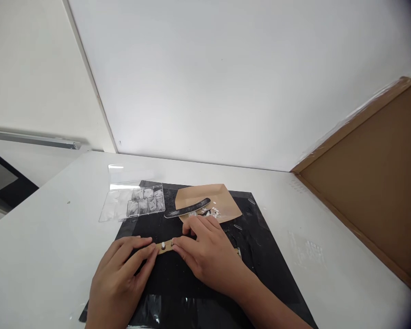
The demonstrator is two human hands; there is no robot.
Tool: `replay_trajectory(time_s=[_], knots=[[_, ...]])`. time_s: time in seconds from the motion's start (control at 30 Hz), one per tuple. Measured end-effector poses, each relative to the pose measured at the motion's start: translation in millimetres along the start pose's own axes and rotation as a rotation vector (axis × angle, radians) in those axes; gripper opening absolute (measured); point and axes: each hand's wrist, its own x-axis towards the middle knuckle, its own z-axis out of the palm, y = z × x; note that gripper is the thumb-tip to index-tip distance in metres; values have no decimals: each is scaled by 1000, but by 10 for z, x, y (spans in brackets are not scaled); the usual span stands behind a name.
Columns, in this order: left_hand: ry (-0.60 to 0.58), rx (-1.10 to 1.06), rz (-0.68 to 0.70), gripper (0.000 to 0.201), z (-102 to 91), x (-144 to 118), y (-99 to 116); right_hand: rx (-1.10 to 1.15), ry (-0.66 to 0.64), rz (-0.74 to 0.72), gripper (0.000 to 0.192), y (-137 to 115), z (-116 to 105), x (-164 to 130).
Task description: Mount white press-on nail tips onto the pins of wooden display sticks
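Note:
A narrow tan strip (167, 247) lies low over the black mat, with a small white nail tip (163, 245) standing on it. My left hand (121, 269) pinches the strip's left end between thumb and fingers. At the other side, my right hand (205, 253) has thumb and forefinger closed by a small dark peg on the strip; whatever is between those fingertips is hidden. Just behind the right hand, white nail pieces (214, 211) lie in a tan paper tray (226, 199). A curved black nail file (188, 210) rests across the tray's left edge.
A clear plastic case (146, 205), its lid open, holds clear nail tips in several compartments at the back left. The black mat (260, 274) lies on a white table (48, 256). A white wall stands behind, and a brown framed panel (373, 183) at the right.

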Motion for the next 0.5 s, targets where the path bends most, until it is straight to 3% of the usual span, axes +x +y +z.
replay_trajectory(time_s=[0.5], knots=[[-67, -17, -22, 3, 24, -6, -14, 2, 30, -18, 20, 8, -22, 16]])
